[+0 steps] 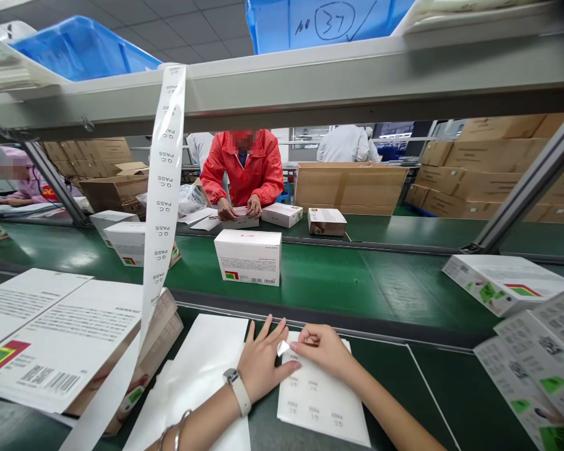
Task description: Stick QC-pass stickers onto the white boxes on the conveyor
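One head-worn camera looks forward and down, near the left hand (262,360), right hand (328,352) and worktop (404,391), across the belt (380,282), with a shelf (310,81) crossing above.

To the left of the sticker sheet (326,410), paper (214,347) is laid, and farther left, boxes (75,319), before which a label strip (163,181) is hung from the shelf (333,84). Behind the sheet, another box (247,258) is set on the conveyor (338,269); bins (282,28) are placed on the shelf.

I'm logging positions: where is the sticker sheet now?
The sticker sheet lies low in the head view, right of centre, under the right hand, right of the white paper.
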`<move>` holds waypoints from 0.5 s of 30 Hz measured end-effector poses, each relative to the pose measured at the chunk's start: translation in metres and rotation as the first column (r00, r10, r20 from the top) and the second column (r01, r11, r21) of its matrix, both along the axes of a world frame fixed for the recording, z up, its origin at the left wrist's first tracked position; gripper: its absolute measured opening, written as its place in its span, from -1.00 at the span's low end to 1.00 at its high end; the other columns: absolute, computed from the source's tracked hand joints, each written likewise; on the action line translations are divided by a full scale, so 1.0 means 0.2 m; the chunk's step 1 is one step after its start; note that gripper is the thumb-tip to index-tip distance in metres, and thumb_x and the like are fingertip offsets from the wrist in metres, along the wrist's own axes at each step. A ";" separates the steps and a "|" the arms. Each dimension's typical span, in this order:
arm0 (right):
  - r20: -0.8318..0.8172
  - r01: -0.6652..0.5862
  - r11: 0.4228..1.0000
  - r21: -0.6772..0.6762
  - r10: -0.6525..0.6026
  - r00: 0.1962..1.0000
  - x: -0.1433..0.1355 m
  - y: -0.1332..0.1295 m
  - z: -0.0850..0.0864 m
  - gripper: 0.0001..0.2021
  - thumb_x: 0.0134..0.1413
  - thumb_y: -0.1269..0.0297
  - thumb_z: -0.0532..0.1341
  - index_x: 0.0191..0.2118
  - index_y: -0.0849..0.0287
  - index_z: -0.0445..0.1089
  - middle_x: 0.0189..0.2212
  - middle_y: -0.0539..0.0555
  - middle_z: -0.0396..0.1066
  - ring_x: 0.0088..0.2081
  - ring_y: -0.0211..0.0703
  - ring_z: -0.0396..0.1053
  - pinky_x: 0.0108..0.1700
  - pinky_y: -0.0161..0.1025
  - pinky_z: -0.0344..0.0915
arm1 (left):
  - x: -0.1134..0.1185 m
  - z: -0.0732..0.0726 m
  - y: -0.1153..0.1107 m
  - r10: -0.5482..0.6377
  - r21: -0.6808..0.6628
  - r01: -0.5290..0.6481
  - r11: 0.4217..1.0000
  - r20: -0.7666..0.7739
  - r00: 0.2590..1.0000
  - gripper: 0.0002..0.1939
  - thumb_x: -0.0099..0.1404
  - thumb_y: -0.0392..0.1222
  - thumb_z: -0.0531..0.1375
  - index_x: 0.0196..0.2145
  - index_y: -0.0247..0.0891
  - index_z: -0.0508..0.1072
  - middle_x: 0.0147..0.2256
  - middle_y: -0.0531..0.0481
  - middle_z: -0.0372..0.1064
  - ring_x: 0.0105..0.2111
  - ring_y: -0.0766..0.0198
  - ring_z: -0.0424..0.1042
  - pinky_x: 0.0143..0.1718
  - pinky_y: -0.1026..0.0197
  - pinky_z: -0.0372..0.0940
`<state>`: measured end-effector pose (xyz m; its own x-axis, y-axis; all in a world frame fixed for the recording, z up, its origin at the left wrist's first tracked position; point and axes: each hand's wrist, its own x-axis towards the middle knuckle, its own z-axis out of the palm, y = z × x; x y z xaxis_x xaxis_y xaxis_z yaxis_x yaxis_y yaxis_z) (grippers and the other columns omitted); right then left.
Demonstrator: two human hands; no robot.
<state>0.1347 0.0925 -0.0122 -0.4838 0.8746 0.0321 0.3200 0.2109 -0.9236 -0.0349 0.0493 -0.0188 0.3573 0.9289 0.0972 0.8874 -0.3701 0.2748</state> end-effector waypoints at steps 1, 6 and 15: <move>-0.068 -0.037 0.998 -0.046 0.034 0.997 0.01 0.01 0.00 -0.70 -0.16 0.07 0.19 -0.60 0.21 0.20 -0.76 -0.14 0.07 -0.68 -0.41 -0.02 -0.61 -0.41 -0.11 | 0.00 0.00 0.00 -0.001 0.001 0.001 1.000 0.001 1.000 -0.34 0.16 0.26 -0.09 0.11 -0.16 0.06 0.15 0.03 -0.12 0.15 -0.03 -0.23 0.05 -0.27 -0.24; -0.200 -0.092 0.980 -0.175 0.057 0.978 0.09 0.04 0.01 -0.67 -0.17 0.04 0.21 -0.58 0.22 0.18 -0.77 -0.18 0.00 -0.69 -0.46 -0.13 -0.64 -0.43 -0.18 | -0.01 0.00 0.00 -0.011 0.011 0.011 1.000 -0.006 1.000 -0.36 0.17 0.25 -0.09 0.12 -0.14 0.04 0.16 0.05 -0.14 0.15 -0.03 -0.22 0.05 -0.27 -0.24; -0.169 -0.039 0.992 -0.118 0.018 0.985 0.12 0.06 -0.02 -0.62 -0.15 -0.02 0.17 -0.59 0.19 0.08 -0.72 -0.16 -0.01 -0.66 -0.43 -0.10 -0.61 -0.42 -0.14 | -0.02 -0.02 0.00 -0.043 0.063 0.044 0.997 -0.023 0.999 -0.40 0.21 0.20 -0.12 0.13 -0.13 0.01 0.17 0.03 -0.20 0.15 -0.03 -0.21 0.05 -0.25 -0.20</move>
